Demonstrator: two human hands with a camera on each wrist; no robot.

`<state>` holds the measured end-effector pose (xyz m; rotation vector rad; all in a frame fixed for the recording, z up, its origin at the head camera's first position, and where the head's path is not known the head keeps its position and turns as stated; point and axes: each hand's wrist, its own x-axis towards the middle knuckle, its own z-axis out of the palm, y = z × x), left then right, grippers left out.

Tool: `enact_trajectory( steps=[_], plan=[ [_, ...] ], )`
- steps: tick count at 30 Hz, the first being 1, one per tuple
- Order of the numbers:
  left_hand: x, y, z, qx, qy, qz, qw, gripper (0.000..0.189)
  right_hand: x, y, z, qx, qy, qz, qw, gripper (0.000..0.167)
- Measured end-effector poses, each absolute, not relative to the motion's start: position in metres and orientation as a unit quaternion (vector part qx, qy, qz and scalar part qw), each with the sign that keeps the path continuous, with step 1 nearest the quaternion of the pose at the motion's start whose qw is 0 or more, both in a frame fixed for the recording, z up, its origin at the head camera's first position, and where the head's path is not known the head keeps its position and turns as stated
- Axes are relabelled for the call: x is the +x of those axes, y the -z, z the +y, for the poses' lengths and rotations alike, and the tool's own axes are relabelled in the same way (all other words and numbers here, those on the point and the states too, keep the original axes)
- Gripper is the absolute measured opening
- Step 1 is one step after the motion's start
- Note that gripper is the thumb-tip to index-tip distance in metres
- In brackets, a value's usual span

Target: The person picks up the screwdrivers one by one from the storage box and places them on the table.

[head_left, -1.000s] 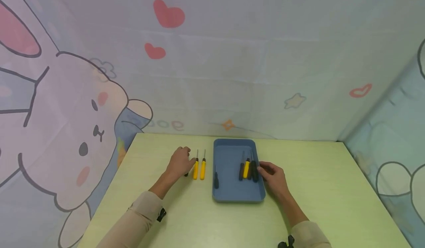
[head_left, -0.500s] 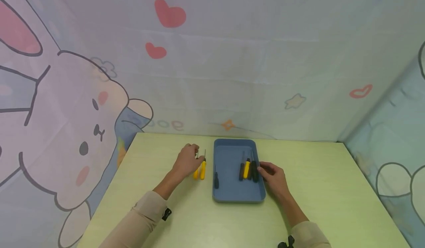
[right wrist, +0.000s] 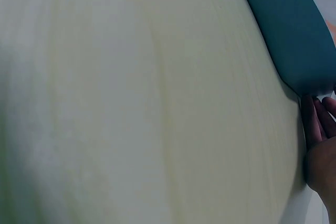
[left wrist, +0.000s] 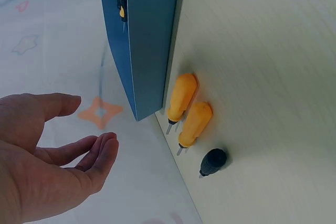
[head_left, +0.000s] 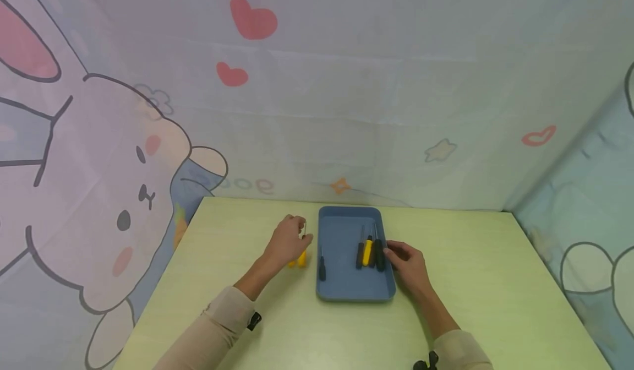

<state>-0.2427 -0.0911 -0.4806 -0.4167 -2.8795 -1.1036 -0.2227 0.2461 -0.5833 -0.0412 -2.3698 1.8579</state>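
Two yellow-handled screwdrivers (head_left: 302, 259) lie side by side on the table, left of a blue tray (head_left: 342, 293). Above them hovers my left hand (head_left: 286, 243), partly covering them in the head view. The left wrist view shows that hand with thumb and fingers spread apart and nothing between them. A black-handled screwdriver (left wrist: 213, 161) lies beside the yellow pair there. My right hand (head_left: 410, 265) holds the tray's right side, thumb at the rim and fingers along the outer wall.
Inside the tray, a yellow screwdriver (head_left: 367, 252) lies among several dark-handled ones (head_left: 380, 255) on the right. A small black screwdriver (head_left: 322, 271) lies alone at its left wall. A printed cloth (head_left: 346, 111) hangs behind the table (head_left: 470, 282).
My left hand has moved rightward, from beside the yellow screwdrivers to over them, and now covers part of both. My right hand and the tray stay in place.
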Motion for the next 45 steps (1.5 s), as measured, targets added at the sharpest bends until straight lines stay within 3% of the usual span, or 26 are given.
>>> enact_trajectory(
  steps=[10,18,27,33,45],
  plan=[
    [-0.238,0.484,-0.08,-0.145,0.357,-0.923,0.007,0.047,-0.222,0.582,0.246,-0.022,-0.623,-0.78,0.052,0.039],
    [-0.237,0.488,-0.07,-0.156,0.346,-0.925,-0.004,0.046,-0.207,0.547,0.238,-0.012,-0.614,-0.788,0.042,0.037],
    [-0.234,0.497,-0.058,-0.176,0.335,-0.925,-0.024,0.03,-0.212,0.558,0.241,-0.013,-0.617,-0.785,0.041,0.037],
    [-0.228,0.506,-0.045,-0.182,0.348,-0.919,-0.041,0.043,-0.223,0.584,0.247,-0.009,-0.616,-0.785,0.063,0.038],
    [-0.22,0.513,-0.02,-0.159,0.28,-0.945,-0.065,0.061,-0.224,0.589,0.248,-0.006,-0.615,-0.785,0.072,0.037]
  ],
)
